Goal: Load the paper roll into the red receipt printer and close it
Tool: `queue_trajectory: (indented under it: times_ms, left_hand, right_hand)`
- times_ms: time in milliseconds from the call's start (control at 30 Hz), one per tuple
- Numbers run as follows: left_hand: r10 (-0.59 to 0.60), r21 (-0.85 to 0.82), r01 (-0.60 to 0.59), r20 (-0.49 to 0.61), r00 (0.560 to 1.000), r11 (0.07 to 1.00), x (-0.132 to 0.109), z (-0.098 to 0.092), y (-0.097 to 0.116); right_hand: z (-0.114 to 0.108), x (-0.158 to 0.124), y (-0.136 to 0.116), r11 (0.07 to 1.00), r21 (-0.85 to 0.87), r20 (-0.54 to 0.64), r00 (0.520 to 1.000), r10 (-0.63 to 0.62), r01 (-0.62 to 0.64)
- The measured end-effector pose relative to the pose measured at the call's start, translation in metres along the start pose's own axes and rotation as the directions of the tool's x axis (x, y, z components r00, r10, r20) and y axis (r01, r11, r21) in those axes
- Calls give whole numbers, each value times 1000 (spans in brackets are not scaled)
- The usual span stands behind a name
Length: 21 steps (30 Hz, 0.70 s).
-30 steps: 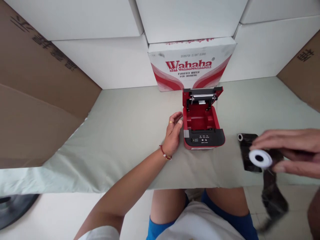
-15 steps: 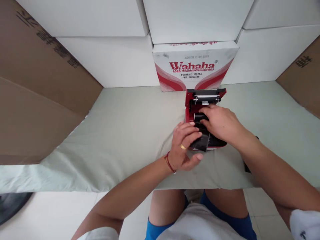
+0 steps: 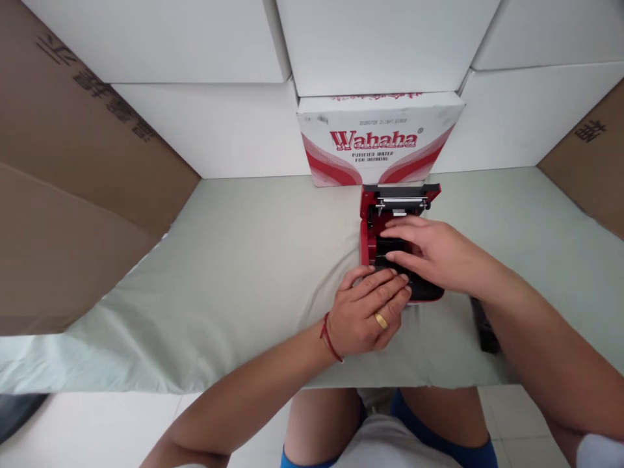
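Both hands are on the printer [image 3: 369, 221] now, which sits at the back of the tabletop [image 3: 253, 260], just in front of the Wahaha box [image 3: 377, 140]; its lid [image 3: 400, 193] stands up and open, the metal bar across it in plain sight; inside the red bay lies a dark roll [image 3: 390, 245], so by the look of it the loading is mostly done; the roll is in, the lid is not yet shut, and whether the roll sits properly in its seat I cannot tell, since the fingers cover most of it; the right hand [image 3: 433, 255] reaches in from the right, fingers stretched across the bay and touching the roll, but whether its grip pinches the roll or only presses on it is hidden; the left hand [image 3: 370, 315] lies palm down on the front left corner of the printer, grip flat and loose, holding nothing, a ring [image 3: 381, 320] on one finger and a red bracelet [image 3: 330, 331] at the wrist; around them, a dark thing [image 3: 486, 331] lies near the right front edge of the tabletop, half hidden by the right forearm; white boxes [image 3: 205, 130] wall the back, brown cardboard [image 3: 73, 195] leans on the left and again at the far right; in the way of the lid, I judge, is only the right hand itself, lying over the bay right under it.
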<state>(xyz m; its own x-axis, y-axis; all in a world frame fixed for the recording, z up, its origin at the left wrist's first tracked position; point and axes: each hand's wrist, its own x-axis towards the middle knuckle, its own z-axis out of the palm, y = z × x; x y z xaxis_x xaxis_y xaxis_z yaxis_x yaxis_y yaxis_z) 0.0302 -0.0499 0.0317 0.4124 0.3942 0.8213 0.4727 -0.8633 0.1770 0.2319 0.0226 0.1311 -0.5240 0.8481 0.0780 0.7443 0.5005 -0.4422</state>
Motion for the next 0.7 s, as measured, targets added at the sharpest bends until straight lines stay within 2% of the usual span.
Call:
queue_trajectory:
  times_ms: [67,133,233,300,433,533,700]
  left_hand:
    - [15,19,-15,26,1000,1000,3,-1,4]
    - [8,21,-9,68,998,1000,8,-1,8]
    - [-3,43,-2,136,991,999,17,-3,14]
    - [5,73,-17,157,988,997,22,-4,18]
    - [26,150,-46,133,991,988,23,-7,24]
    - [19,198,-36,84,996,980,20,-7,27]
    - [8,174,-15,44,999,985,16,-4,27]
  right_hand:
    - [-13,-19,9,971,239,-86,996,-5,25]
    - [-25,-34,20,940,337,-208,969,131,-54]
    - [-32,-39,35,911,362,-407,845,347,-199]
    - [-28,-30,42,902,372,-464,798,385,-219]
    - [-11,-6,47,921,389,-516,821,245,-30]
    - [-3,5,45,899,425,-515,846,141,109]
    - [-2,-8,38,924,332,-536,844,19,190]
